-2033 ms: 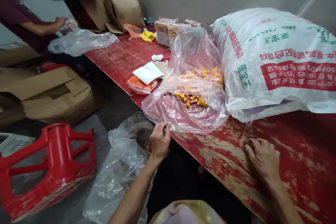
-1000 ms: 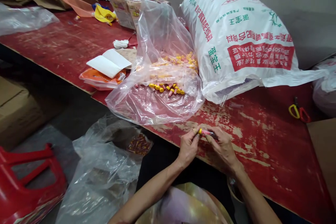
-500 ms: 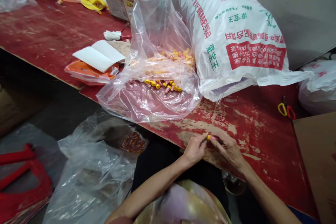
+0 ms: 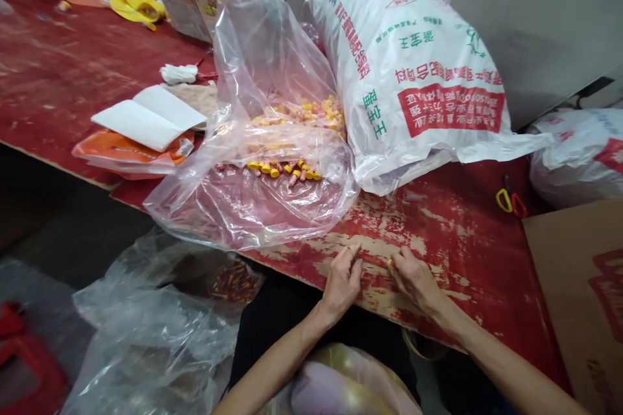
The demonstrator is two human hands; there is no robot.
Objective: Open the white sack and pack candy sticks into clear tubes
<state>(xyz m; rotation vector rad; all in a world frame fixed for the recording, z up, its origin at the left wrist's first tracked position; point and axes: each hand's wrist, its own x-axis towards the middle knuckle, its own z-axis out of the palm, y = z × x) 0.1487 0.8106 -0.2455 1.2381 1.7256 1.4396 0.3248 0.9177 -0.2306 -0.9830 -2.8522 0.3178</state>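
Note:
My left hand (image 4: 342, 280) rests on the near edge of the worn red table (image 4: 467, 253), its fingers pressed together; I cannot see anything in them. A short gap to its right, my right hand (image 4: 415, 280) pinches a small yellow-capped tube (image 4: 389, 264) at its fingertips. Behind the hands an open clear plastic bag (image 4: 243, 207) lies on the table with several yellow-capped tubes (image 4: 285, 170) inside. A second clear bag (image 4: 146, 337) hangs below the table edge to my left, with a cluster of small red and yellow pieces (image 4: 233, 282) in it.
A large white printed sack (image 4: 413, 65) lies behind the clear bag, another sack (image 4: 579, 149) at far right. Yellow-and-red scissors (image 4: 509, 200) lie by a cardboard sheet (image 4: 574, 285). A white folded paper (image 4: 146, 117) on an orange packet (image 4: 111, 152) sits left. Boxes stand at the back.
My hands, which held the yellow-capped tube together, have drawn apart; the tube stays at my right fingertips. The view has swung right, and the co-worker and red stool are out of sight.

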